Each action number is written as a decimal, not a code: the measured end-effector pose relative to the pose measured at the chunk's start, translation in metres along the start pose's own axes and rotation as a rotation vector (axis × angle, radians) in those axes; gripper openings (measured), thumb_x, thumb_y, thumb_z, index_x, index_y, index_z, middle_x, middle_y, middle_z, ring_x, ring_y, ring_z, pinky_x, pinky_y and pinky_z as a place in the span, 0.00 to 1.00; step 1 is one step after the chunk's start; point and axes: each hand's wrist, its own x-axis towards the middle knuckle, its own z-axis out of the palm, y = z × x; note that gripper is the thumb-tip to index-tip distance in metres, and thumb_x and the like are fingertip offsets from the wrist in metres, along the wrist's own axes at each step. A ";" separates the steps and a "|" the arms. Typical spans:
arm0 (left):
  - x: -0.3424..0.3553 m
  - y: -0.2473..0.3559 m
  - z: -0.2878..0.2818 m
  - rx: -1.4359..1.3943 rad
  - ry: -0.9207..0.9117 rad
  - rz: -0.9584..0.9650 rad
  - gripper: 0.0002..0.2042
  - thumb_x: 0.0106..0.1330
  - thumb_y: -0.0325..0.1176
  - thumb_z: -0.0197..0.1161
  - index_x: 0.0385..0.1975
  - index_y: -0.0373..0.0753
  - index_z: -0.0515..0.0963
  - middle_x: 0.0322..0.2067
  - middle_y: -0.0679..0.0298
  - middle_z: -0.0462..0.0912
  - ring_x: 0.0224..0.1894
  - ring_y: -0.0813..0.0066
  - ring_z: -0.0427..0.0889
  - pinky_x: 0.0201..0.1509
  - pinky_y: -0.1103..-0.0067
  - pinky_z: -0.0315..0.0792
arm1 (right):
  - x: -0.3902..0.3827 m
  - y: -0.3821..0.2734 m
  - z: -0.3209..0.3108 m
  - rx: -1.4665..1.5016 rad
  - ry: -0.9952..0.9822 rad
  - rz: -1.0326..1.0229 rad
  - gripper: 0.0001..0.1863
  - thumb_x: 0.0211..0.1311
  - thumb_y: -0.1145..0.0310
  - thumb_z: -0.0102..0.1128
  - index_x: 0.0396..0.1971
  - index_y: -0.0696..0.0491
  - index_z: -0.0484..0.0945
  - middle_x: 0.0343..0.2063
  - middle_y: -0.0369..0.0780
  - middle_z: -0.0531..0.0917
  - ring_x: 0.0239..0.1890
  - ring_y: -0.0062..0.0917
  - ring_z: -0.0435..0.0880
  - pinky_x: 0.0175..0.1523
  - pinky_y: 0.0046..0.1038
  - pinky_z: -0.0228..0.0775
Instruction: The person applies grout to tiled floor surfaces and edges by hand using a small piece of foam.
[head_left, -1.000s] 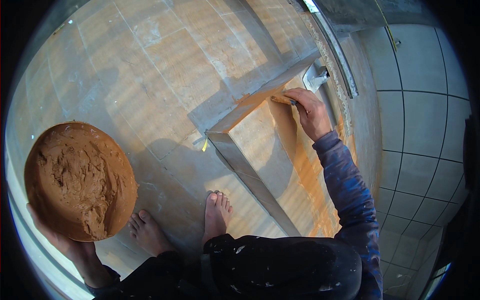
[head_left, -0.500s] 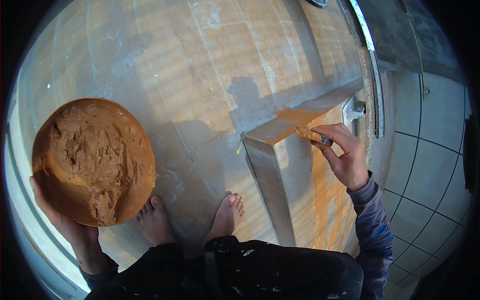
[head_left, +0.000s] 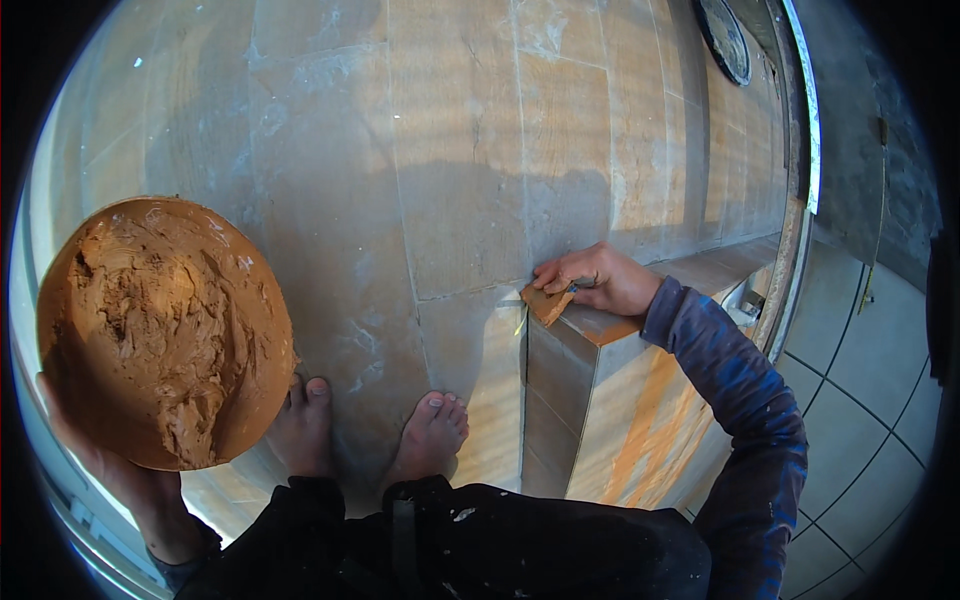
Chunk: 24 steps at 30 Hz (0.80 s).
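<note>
My left hand (head_left: 115, 475) grips a round bowl (head_left: 75, 385) from below at its near left side. Thick orange-brown paste (head_left: 185, 320) with a rough, torn surface lies inside. At the far corner of a raised tiled block (head_left: 562, 365), my right hand (head_left: 612, 280) is closed on a small flat spreader (head_left: 547, 304) caked with the same paste. The spreader's edge meets the block's top at its left corner. Part of the spreader is hidden by my fingers. Orange smears (head_left: 650, 420) streak the block's sloping sunlit face.
My bare feet (head_left: 425, 435) stand on wood-look floor tiles (head_left: 460, 230) left of the block. A metal fitting (head_left: 742, 303) sits at the block's far right, beside a metal frame rail (head_left: 795, 240). Pale square tiles (head_left: 850, 350) lie beyond. A dark round object (head_left: 725, 40) rests at the far right.
My right hand has moved left and slightly away from me, from the block's streaked face to its far left corner, turning the spreader. The view has shifted; the bowl stays in my left hand.
</note>
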 end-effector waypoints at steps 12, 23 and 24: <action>0.012 -0.019 -0.018 -0.054 0.061 -0.080 0.31 0.84 0.54 0.40 0.77 0.40 0.59 0.75 0.56 0.64 0.76 0.59 0.66 0.78 0.58 0.68 | 0.026 0.003 -0.018 -0.007 -0.046 0.133 0.23 0.52 0.88 0.69 0.49 0.55 0.85 0.51 0.44 0.88 0.55 0.40 0.87 0.61 0.36 0.79; -0.013 -0.023 -0.017 0.035 -0.001 0.005 0.31 0.84 0.53 0.40 0.77 0.38 0.60 0.75 0.57 0.64 0.76 0.60 0.66 0.79 0.59 0.66 | 0.053 -0.005 0.001 -0.368 -0.389 0.027 0.16 0.56 0.76 0.67 0.46 0.54 0.86 0.41 0.42 0.88 0.46 0.42 0.79 0.62 0.38 0.70; -0.014 -0.022 -0.017 0.036 -0.009 0.008 0.31 0.84 0.53 0.40 0.77 0.38 0.60 0.75 0.57 0.64 0.76 0.60 0.66 0.79 0.59 0.66 | 0.052 -0.006 0.004 -0.391 -0.415 0.013 0.15 0.56 0.75 0.67 0.45 0.54 0.87 0.40 0.42 0.88 0.46 0.42 0.78 0.61 0.37 0.70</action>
